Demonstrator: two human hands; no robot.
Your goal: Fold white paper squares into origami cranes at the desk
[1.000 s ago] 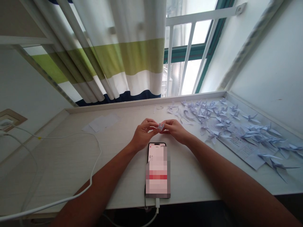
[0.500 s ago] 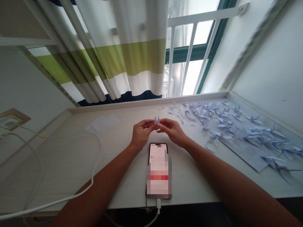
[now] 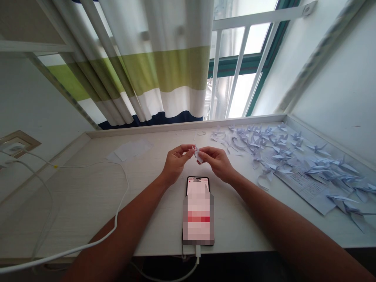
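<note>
The left hand (image 3: 175, 160) is closed at the fingertips on the upper left tip of a small folded paper (image 3: 197, 153). The right hand (image 3: 217, 159) grips the body of the same piece between thumb and fingers. The paper is held between the two hands, above the desk (image 3: 82, 192) and just beyond the top end of the phone (image 3: 199, 211); its exact folds are too small to tell.

The phone lies face up between the forearms, near the front edge (most of its screen is blurred). A white plug (image 3: 197, 251) is seated in its near end.

To the right, a large group of folded paper cranes (image 3: 258, 141) covers the back and side of the surface. Some rest on a printout (image 3: 304, 192), which lies at a slant. To the left, beyond the left hand, loose sheets (image 3: 129, 150) overlap one another. A white cable (image 3: 73, 251) crosses the left side, passing over the left forearm in view. At the back hangs a striped curtain (image 3: 176, 70), beside a white railing (image 3: 261, 17).
</note>
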